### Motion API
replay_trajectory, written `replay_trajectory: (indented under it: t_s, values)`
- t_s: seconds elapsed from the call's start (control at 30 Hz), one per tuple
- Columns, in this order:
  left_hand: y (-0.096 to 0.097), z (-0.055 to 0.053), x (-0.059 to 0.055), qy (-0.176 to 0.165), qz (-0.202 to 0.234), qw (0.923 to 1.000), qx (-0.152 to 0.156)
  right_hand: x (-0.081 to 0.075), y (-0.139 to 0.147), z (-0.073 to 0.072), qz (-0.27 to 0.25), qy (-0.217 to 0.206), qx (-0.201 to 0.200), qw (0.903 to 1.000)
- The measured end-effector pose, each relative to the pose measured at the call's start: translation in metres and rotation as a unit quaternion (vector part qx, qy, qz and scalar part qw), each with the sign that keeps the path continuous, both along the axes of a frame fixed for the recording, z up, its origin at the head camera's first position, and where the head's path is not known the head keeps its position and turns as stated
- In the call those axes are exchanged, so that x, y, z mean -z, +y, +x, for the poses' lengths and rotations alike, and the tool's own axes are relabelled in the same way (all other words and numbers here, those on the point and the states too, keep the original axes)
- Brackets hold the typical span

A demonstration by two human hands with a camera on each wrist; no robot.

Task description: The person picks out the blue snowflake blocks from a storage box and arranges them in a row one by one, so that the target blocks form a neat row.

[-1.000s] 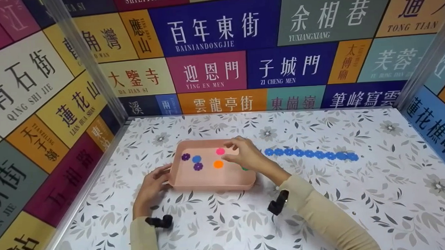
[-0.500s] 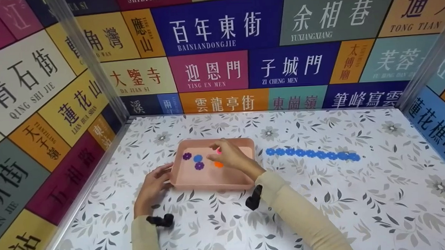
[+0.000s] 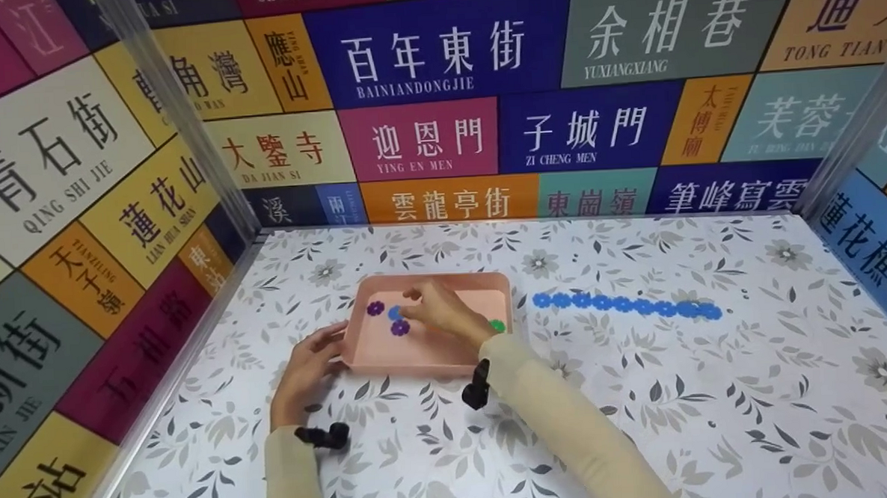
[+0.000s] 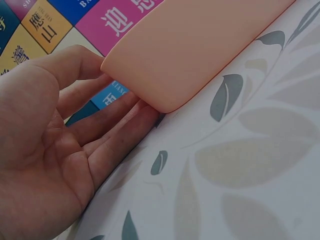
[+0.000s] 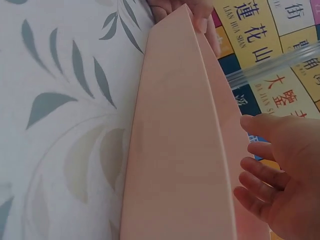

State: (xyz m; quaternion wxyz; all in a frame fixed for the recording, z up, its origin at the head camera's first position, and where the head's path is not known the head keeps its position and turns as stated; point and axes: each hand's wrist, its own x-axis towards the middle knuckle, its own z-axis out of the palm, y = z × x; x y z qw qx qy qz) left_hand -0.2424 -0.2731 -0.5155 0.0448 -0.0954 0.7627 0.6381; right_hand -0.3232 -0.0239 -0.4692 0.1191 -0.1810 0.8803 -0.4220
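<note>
My left hand (image 3: 304,369) holds the left side of the pink tray (image 3: 419,366). In the left wrist view its fingers (image 4: 120,120) bear against the tray's outer corner, and its thumb lies at the rim. Over the tray, my right hand (image 3: 440,309) reaches with thumb and fingers apart, the fingertips beside a blue flower-shaped disc (image 3: 395,312). From the right wrist, the spread fingers (image 5: 257,185) show nothing between them. Two purple flower discs (image 3: 400,328) lie close by, and a green one (image 3: 497,326) is at the right. The hand hides the tray's middle.
A row of joined blue flower discs (image 3: 622,304) lies on the floral tabletop (image 3: 689,388) right of the tray. Sign-patterned walls (image 3: 438,137) border the table at the back and sides. Each wrist wears a black camera mount (image 3: 476,386).
My right hand has moved left across the tray, past the pink and orange discs and now covering them, to the blue disc. The green disc has come into view. My left hand stays at the tray.
</note>
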Motion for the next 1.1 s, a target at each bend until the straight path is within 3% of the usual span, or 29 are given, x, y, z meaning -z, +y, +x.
replay_trajectory:
  t_s: [0.4, 0.63, 0.87, 1.1]
  values:
    - [0.000, 0.001, 0.000, -0.003, 0.004, 1.0000, -0.002, 0.008, -0.017, -0.014, 0.039, 0.022, -0.007, 0.9990]
    - [-0.001, 0.002, -0.001, 0.003, 0.002, 1.0000, -0.006, 0.010, -0.025, -0.016, 0.059, 0.011, -0.002, 0.9982]
    - [-0.001, 0.002, 0.001, 0.017, 0.038, 0.9991, 0.002, 0.011, -0.029, -0.017, 0.072, 0.016, 0.002, 0.9973]
    - [-0.001, 0.001, 0.000, 0.005, 0.030, 0.9995, -0.005, 0.009, -0.030, -0.016, 0.097, 0.021, 0.000, 0.9951]
